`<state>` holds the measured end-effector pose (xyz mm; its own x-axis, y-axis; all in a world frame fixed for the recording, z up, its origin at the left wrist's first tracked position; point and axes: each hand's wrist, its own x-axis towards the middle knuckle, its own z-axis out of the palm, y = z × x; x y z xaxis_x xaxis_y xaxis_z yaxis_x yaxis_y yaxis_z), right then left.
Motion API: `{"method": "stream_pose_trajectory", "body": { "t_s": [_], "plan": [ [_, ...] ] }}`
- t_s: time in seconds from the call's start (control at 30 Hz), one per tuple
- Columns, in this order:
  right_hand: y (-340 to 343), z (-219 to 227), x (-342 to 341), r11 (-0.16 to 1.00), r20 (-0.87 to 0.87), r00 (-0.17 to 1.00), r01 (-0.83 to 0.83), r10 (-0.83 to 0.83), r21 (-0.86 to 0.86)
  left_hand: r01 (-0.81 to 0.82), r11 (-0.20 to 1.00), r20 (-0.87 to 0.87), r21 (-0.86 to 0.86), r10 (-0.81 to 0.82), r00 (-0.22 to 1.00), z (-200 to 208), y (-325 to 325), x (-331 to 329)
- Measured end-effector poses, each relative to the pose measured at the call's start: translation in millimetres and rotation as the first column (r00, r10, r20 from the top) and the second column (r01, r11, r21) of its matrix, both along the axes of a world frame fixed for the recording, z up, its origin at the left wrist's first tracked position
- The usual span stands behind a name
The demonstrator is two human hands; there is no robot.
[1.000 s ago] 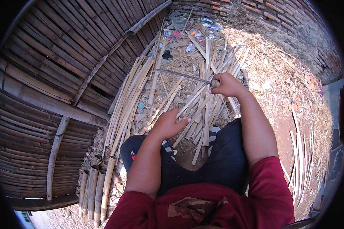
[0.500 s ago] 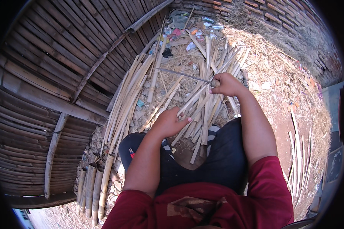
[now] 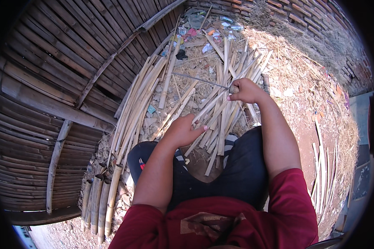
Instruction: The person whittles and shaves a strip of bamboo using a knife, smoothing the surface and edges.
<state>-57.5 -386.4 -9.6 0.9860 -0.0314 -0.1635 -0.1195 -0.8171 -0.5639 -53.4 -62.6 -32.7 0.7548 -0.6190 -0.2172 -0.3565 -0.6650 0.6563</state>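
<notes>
My right hand [image 3: 246,91] is closed round the short, thick handle of a long thin-bladed knife [image 3: 200,79]. Its blade points left across the bamboo pile. Lower and to the left, my left hand [image 3: 182,132] has its fingers curled round the near end of a pale bamboo strip [image 3: 207,107], thumb stretched along to the right. That strip slants up to the right toward the knife handle. Below both hands lies a loose heap of split bamboo strips [image 3: 222,128], crossing each other between my knees. The fingertips of the left hand are partly hidden.
Long bamboo strips [image 3: 138,108] lie along the slatted bamboo wall [image 3: 66,62] at left. Several bamboo tubes [image 3: 99,199] stand near my left knee. More thin strips [image 3: 322,174] lie at right. Litter [image 3: 191,33] and a brick wall [image 3: 297,18] are at the back.
Both hands keep almost the same place and hold. The knife has barely shifted, and the whole view has moved slightly.
</notes>
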Motion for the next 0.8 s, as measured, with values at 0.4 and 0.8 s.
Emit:
{"method": "stream_pose_trajectory", "body": {
  "t_s": [0.4,0.8],
  "plan": [
    [-3,-3,2,1.000,-0.059,0.998,-0.004,0.002,-0.023,0.026,0.999,0.026,0.021,-0.026,0.999,-4,0,0],
    [-5,0,-2,0.998,-0.096,0.995,-0.018,0.012,-0.061,0.042,0.998,-0.014,0.037,-0.041,0.999,7,-2,-1]
  ]
}}
